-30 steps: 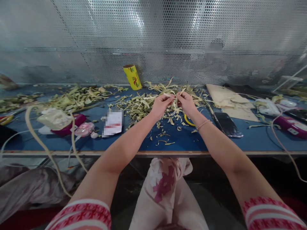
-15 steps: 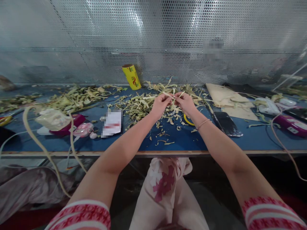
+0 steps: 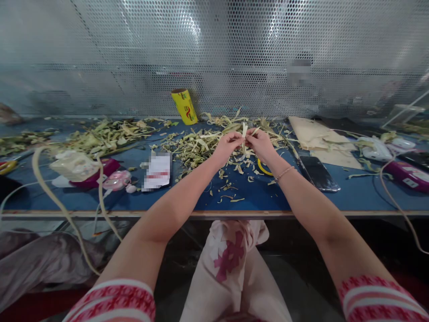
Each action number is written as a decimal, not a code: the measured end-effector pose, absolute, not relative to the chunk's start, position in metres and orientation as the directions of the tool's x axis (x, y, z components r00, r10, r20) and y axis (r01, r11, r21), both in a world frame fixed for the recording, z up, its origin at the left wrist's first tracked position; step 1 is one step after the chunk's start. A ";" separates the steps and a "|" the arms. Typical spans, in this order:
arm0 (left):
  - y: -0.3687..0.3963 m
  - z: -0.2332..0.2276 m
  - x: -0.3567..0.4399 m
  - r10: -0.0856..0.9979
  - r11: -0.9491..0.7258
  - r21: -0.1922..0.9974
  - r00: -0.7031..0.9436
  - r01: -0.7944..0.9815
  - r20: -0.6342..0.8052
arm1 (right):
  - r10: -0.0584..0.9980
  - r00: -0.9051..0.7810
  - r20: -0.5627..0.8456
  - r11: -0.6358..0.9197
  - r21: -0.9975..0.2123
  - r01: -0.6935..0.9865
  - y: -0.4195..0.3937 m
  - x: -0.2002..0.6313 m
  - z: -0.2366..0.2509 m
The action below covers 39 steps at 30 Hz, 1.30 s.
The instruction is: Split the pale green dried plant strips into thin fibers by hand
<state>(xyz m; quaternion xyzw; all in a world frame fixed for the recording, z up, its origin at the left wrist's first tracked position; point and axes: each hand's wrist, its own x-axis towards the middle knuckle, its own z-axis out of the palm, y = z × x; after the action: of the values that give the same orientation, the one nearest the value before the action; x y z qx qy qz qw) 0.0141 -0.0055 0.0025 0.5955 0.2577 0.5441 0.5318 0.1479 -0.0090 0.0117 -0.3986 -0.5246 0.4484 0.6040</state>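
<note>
Pale green plant strips, like pieces of dried leaf or stalk, stand between my two hands. My left hand pinches them from the left, its thumb and forefinger closed. From the other side my right hand grips a strip in its fingertips, almost touching the left. Under and behind both hands spreads a heap of similar plant pieces on the blue tabletop. Beside my right wrist lies a yellow ring, partly covered by the arm.
A yellow tube leans by the perforated metal wall. To the left are another plant pile, a white card and a pink case. A phone and brown paper lie right; a cable hangs over the edge.
The pale strips between my fingers have turned from lying crosswise to standing more upright. My left hand has shifted slightly to the right and down.
</note>
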 end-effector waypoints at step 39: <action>-0.001 -0.002 0.012 0.904 -0.345 0.924 0.207 -0.166 0.374 | 0.683 0.131 0.718 0.560 -0.630 0.538 0.005 0.177 0.014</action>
<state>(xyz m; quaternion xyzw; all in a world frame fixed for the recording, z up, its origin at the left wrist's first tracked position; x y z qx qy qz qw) 0.0121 -0.0008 -0.0020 0.6067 0.3039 0.5515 0.4851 0.1772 0.0055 0.0138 -0.4651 -0.6564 0.0614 0.5908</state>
